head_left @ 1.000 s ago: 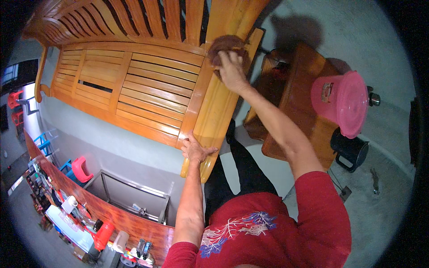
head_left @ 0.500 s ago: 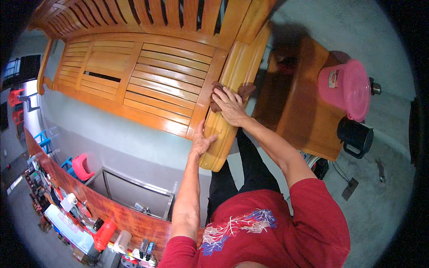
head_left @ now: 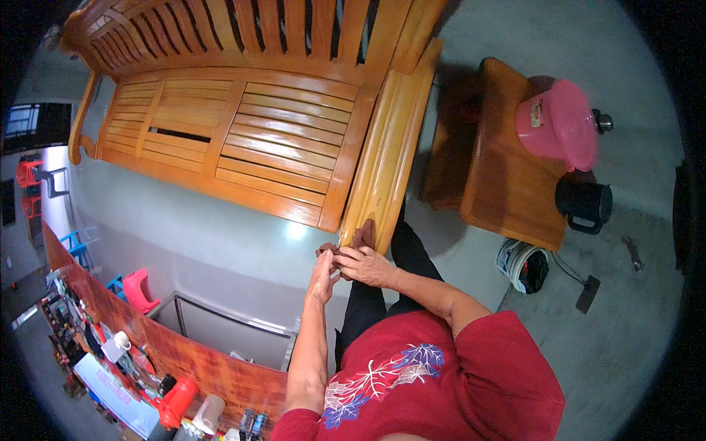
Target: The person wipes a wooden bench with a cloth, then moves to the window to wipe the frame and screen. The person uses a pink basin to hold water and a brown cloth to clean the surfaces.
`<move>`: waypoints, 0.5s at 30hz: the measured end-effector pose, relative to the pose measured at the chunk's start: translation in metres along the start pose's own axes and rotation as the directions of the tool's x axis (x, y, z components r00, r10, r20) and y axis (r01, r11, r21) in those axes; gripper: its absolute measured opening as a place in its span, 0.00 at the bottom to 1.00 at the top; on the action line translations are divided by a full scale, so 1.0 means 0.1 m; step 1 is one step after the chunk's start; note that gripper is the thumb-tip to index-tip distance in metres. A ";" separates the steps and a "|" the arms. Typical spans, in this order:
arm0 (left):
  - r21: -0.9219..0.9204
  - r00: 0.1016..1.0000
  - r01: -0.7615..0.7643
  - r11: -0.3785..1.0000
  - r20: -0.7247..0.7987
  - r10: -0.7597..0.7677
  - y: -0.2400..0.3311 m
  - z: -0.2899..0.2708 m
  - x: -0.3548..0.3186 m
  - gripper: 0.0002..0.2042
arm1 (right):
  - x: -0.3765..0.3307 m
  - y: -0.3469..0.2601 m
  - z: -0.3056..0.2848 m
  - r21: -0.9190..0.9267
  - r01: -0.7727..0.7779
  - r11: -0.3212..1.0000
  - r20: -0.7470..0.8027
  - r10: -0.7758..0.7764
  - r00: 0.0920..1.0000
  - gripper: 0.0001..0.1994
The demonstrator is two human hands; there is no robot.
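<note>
A brown cloth [head_left: 364, 234] is bunched over the front end of the glossy armrest [head_left: 390, 140] of a wooden bench. My right hand [head_left: 368, 266] is closed on the cloth, its fingers bent over the armrest's end. Just to its left, my left hand [head_left: 321, 279] grips another part of the same cloth, with the fingertips of both hands almost meeting. Part of the cloth is hidden under my fingers. The bench's slatted seat [head_left: 283, 140] stretches away to the left of the armrest.
On the right, a wooden side table [head_left: 507, 184] bears a pink lidded bucket [head_left: 540, 121] and a dark jug [head_left: 585, 204]. A white pail [head_left: 512, 264] and a power strip [head_left: 587, 295] lie near it. At lower left, a reddish wooden table [head_left: 243, 378] is crowded with several items.
My right hand has drawn the cloth down the armrest toward me to its front end. My left hand has left the armrest's top and come to the cloth.
</note>
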State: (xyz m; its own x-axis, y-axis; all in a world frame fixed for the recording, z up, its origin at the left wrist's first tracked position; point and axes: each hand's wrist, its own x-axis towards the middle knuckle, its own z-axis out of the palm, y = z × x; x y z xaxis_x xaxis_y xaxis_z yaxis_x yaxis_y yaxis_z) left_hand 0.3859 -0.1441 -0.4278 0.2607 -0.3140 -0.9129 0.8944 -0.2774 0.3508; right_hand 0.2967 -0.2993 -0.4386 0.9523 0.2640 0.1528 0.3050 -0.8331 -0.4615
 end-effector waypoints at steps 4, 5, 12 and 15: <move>0.009 0.999 0.017 1.000 0.048 -0.018 0.05 0.10 -0.13 0.37 | 0.12 0.25 -0.25 -0.079 -0.112 0.991 -0.092 0.105 0.990 0.14; 0.049 0.996 0.029 0.998 0.079 -0.033 0.05 0.06 -0.10 0.39 | 0.17 0.30 -0.31 -0.066 -0.182 0.981 -0.071 0.177 0.982 0.16; 0.207 0.999 0.027 0.978 0.027 -0.033 0.13 0.18 -0.14 0.37 | 0.63 1.21 -0.72 -0.051 -0.674 0.737 0.008 0.675 0.738 0.27; 0.209 0.999 0.010 0.978 0.037 -0.018 0.09 0.16 -0.15 0.38 | 0.72 1.58 -0.83 0.102 -0.840 0.533 -0.007 0.844 0.536 0.24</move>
State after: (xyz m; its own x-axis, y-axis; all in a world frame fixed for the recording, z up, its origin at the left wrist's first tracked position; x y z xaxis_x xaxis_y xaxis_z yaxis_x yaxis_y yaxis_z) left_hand 0.3844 -0.1569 -0.4074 0.2307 -0.3419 -0.9110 0.8016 -0.4639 0.3771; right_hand 0.4127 -0.4520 -0.4280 0.7676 -0.5656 -0.3015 -0.6363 -0.6163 -0.4640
